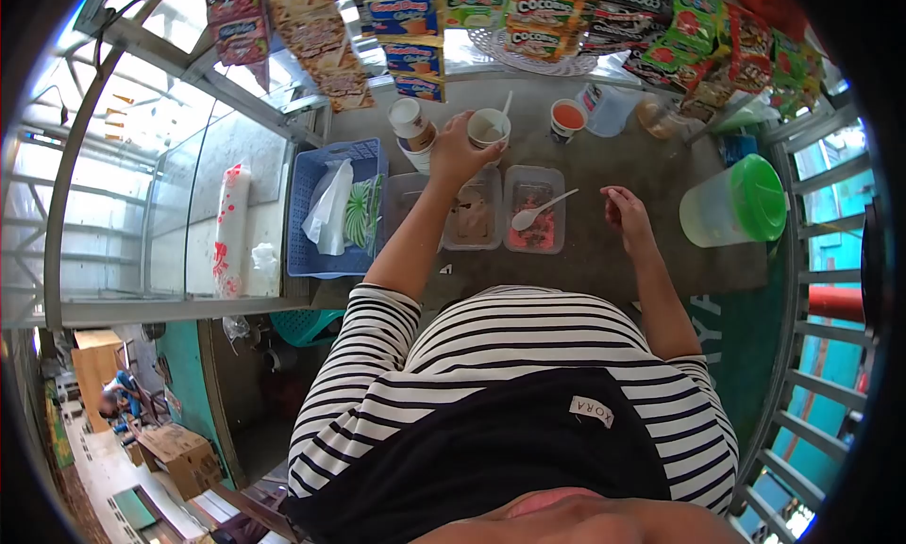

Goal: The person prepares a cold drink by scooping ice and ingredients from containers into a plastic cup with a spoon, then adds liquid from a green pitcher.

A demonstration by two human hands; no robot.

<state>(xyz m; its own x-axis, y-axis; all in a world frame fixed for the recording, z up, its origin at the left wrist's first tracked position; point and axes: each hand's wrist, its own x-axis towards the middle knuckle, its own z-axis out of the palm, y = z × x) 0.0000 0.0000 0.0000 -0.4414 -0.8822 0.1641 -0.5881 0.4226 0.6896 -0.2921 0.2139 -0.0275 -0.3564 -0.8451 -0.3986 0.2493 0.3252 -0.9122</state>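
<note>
My left hand (457, 155) is closed around a white paper cup (478, 139), with a white spoon (508, 103) standing tilted in it. Stacked paper cups (410, 119) stand just left of that hand. Over the counter at the right, my right hand (627, 217) hangs with loosely curled fingers and no visible object in it. Between the hands, a clear tub of pink-red bits (542, 231) has a white plastic spoon (525, 219) lying across it. Beside it is a tub of brown powder (471, 225), partly behind my left wrist.
A cup of orange-red contents (567, 117) stands farther back. A green-lidded container (727, 204) is at the right. The blue basket (300, 225) holds plastic bags. Snack sachets (415, 34) hang overhead. A person (123, 393) is outside at lower left.
</note>
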